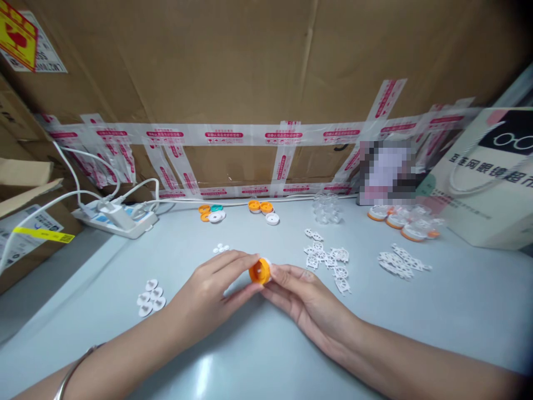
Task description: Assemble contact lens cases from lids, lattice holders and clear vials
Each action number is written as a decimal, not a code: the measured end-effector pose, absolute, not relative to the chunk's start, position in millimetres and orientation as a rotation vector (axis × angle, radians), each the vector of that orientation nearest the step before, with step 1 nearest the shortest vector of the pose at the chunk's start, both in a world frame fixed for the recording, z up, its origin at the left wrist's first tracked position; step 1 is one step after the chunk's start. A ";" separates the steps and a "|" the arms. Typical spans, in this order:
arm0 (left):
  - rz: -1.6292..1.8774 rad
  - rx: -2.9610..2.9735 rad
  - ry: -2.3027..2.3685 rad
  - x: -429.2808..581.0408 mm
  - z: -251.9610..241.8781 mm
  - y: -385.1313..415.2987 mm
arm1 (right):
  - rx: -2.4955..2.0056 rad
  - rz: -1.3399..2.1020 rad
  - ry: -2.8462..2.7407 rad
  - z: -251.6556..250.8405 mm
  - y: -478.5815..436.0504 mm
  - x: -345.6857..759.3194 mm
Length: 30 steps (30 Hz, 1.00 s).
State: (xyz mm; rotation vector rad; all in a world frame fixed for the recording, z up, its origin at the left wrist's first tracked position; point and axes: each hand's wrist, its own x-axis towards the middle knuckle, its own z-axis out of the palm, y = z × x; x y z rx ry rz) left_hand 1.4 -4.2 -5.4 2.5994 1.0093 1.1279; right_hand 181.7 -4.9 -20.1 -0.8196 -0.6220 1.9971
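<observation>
one orange cup (pixel 259 275), caught between left hand (pixel 212 280) and right hand (pixel 306 291)

and it all turns on this: the cup sits right of the left hand, left of the right, above the table (pixel 250 366), neither hand nearer, both touching! left thumb and fingers pinch the rim from below and above; the right hand grasps the white-edged side. no clear long axis on this squat round piece, but its open mouth faces the wearer, tipped a touch left, a small pale peg inside.

now the count, left to right! one power strip (pixel 120 219). five stemmed white discs (pixel 156 293), near the left forearm. two orange caps (pixel 204 217), one teal cap (pixel 217 208), seemingly two white caps (pixel 215 218). tiny white pieces (pixel 220 246), perhaps four, too small to be sure. two more orange caps (pixel 254 206), one white beside them. clear plastic cups (pixel 327 208), too see-through to number! spoked white frames (pixel 320 255), overlapping, no safe count. at least three orange-based clear-topped pieces (pixel 414 230); nearer the wearer, a heap of flat white parts (pixel 395 264), uncountable. one paper bag (pixel 487 205) closes the line.
</observation>
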 end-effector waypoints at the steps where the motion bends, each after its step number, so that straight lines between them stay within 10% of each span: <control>1: 1.126 2.591 1.014 1.8 -5.9 -3.9 | -0.820 2.005 -0.620 -19.8 -5.3 181.8; 30: 0.845 2.243 1.098 13.0 -27.9 4.3 | -1.302 1.053 -2.003 -19.9 19.3 195.2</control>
